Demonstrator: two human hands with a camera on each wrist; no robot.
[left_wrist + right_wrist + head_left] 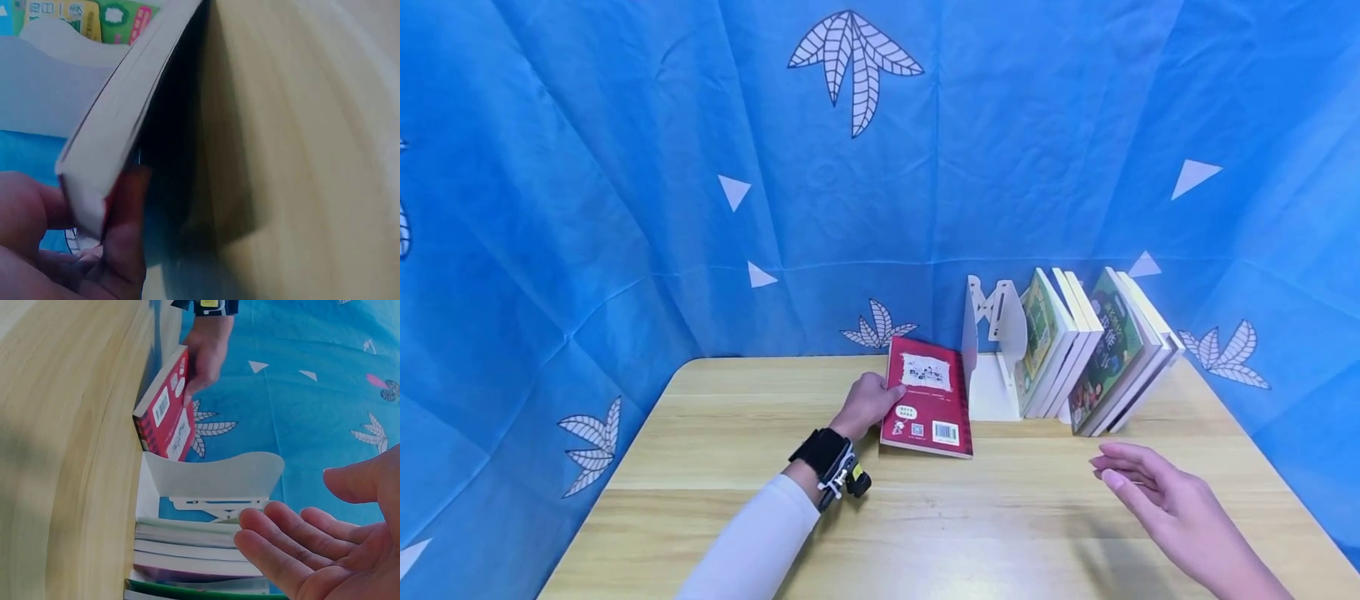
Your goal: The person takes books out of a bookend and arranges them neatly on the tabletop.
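Note:
My left hand (pixel 868 403) pinches a red book (pixel 951 408) by its left edge, thumb on the cover with the barcode and fingers behind. The book leans back, just left of a white metal bookend rack (pixel 992 400). In the left wrist view the pale page edges of the book (pixel 115 125) run up from between thumb and fingers. Held over the table's right side, my right hand (pixel 1172 500) is empty, its fingers loosely extended in front of the shelved books. The right wrist view shows its palm and fingertips near the rack.
Several books stand in the rack, among them a yellow-green one (pixel 1039 329) and a dark green one (pixel 1108 342), leaning to the right. The wooden table (pixel 737 450) is bordered by a blue curtain (pixel 820 200) with leaf prints.

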